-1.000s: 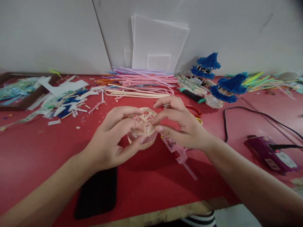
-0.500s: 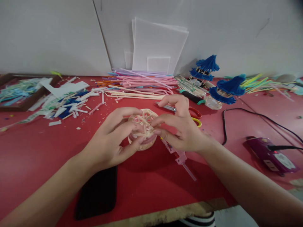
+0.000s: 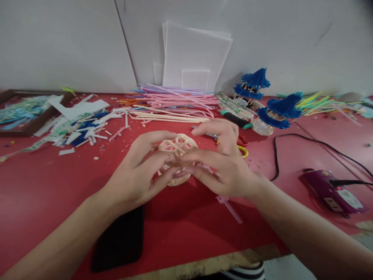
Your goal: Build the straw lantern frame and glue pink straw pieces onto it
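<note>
A small round cream wheel made of straw pieces (image 3: 177, 147), with spokes inside a ring, is held just above the red table (image 3: 43, 186). My left hand (image 3: 140, 173) grips its left and lower side, fingers curled round it. From the right, my right hand (image 3: 223, 159) pinches the near edge of the wheel with thumb and fingers. A pink plastic piece (image 3: 227, 202) lies on the table under my right hand, partly hidden.
A black phone (image 3: 121, 237) lies by my left forearm. Pink and cream straws (image 3: 175, 105) are heaped behind, with white sheets (image 3: 194, 54) against the wall. Scissors with red and yellow handles (image 3: 241, 144), blue-roofed straw models (image 3: 279, 107), a purple power strip (image 3: 335, 190) and cut scraps (image 3: 75, 128) lie around.
The wheel has been turned and lifted slightly so its spoked face shows more. My right hand has slid down and left over its near edge.
</note>
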The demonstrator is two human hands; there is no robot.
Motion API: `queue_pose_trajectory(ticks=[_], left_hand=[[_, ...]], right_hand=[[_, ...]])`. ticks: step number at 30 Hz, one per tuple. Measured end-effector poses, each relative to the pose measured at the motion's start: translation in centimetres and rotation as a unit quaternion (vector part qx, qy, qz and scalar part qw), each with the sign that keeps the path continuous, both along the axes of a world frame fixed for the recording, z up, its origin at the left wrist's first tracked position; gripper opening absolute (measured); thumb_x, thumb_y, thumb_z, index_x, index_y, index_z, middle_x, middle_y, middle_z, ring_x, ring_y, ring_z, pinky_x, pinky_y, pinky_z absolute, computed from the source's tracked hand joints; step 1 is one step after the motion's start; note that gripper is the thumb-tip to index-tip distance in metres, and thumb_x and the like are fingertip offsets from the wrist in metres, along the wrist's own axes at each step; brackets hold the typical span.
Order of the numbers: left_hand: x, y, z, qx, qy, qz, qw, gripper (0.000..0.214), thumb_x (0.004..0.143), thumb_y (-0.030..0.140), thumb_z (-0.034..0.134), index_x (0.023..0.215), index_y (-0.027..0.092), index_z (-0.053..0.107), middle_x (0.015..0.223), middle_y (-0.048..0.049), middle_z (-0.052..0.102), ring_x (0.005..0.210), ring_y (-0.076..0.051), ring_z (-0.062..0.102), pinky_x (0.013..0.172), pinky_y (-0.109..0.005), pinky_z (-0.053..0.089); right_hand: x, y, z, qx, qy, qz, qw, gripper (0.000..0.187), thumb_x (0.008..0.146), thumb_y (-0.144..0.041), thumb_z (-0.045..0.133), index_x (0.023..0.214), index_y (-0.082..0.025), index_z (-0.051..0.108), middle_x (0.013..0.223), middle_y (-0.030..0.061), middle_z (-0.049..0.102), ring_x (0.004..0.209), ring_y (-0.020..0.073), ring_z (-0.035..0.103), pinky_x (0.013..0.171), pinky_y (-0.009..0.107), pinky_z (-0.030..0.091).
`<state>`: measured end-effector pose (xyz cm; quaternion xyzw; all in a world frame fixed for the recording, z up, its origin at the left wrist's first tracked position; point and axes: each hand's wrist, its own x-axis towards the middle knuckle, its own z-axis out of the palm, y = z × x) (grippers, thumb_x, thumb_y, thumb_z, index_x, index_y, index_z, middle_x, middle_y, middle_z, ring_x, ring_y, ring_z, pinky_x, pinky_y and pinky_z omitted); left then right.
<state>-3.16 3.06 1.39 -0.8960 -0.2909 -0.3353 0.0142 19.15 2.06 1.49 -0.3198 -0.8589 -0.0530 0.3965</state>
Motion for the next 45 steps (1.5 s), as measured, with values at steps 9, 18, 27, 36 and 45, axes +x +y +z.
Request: queue_pose_trajectory(ticks=[9, 18, 27, 36, 45], left_hand=[[0.6, -0.5, 0.1, 0.01, -0.009, 0.005, 1.0, 0.005, 0.089, 0.015, 0.055, 0.092, 0.018, 0.057, 0.124, -0.0144, 0.054, 0.117, -0.027, 0.053, 0.094, -0.041, 0.052], [1.3, -1.1, 0.1, -0.033, -0.053, 0.031, 0.998, 0.008, 0.085, 0.01, 0.055, 0.087, 0.016, 0.058, 0.125, -0.0163, 0.046, 0.121, -0.031, 0.047, 0.086, -0.042, 0.057], [1.6, -1.2, -0.1, -0.002, -0.046, 0.084, 0.995, 0.011, 0.083, 0.011, 0.056, 0.088, 0.02, 0.058, 0.121, -0.0137, 0.05, 0.112, -0.033, 0.046, 0.09, -0.056, 0.051], [0.7, -0.4, -0.1, 0.068, -0.001, 0.023, 0.997, 0.013, 0.083, 0.013, 0.062, 0.092, 0.02, 0.056, 0.117, -0.0108, 0.064, 0.113, -0.03, 0.055, 0.097, -0.052, 0.047], [0.7, -0.6, -0.2, 0.047, -0.025, -0.001, 0.999, 0.014, 0.084, 0.019, 0.065, 0.096, 0.017, 0.059, 0.112, -0.012, 0.064, 0.112, -0.029, 0.059, 0.099, -0.048, 0.048]], right_hand=[[-0.6, -0.2, -0.3, 0.043, 0.006, -0.017, 0.999, 0.011, 0.089, -0.023, 0.061, 0.095, -0.026, 0.069, 0.109, 0.0057, 0.055, 0.111, 0.0254, 0.048, 0.099, 0.045, 0.037], [-0.7, -0.2, -0.3, 0.043, 0.006, -0.024, 0.999, 0.007, 0.088, -0.024, 0.061, 0.091, -0.025, 0.067, 0.108, 0.0054, 0.053, 0.109, 0.0246, 0.048, 0.097, 0.044, 0.038], [-0.8, -0.1, -0.3, 0.006, 0.011, -0.018, 1.0, 0.01, 0.089, -0.022, 0.058, 0.092, -0.023, 0.068, 0.112, 0.0063, 0.053, 0.11, 0.0244, 0.05, 0.096, 0.043, 0.041], [-0.4, -0.2, -0.5, 0.069, 0.042, -0.029, 0.996, 0.02, 0.081, -0.026, 0.067, 0.1, -0.026, 0.065, 0.116, 0.0064, 0.051, 0.106, 0.0245, 0.054, 0.093, 0.045, 0.042], [-0.2, -0.4, -1.4, 0.064, 0.061, -0.046, 0.995, 0.005, 0.083, -0.023, 0.07, 0.085, -0.027, 0.069, 0.104, 0.0025, 0.059, 0.096, 0.0203, 0.055, 0.088, 0.041, 0.039]])
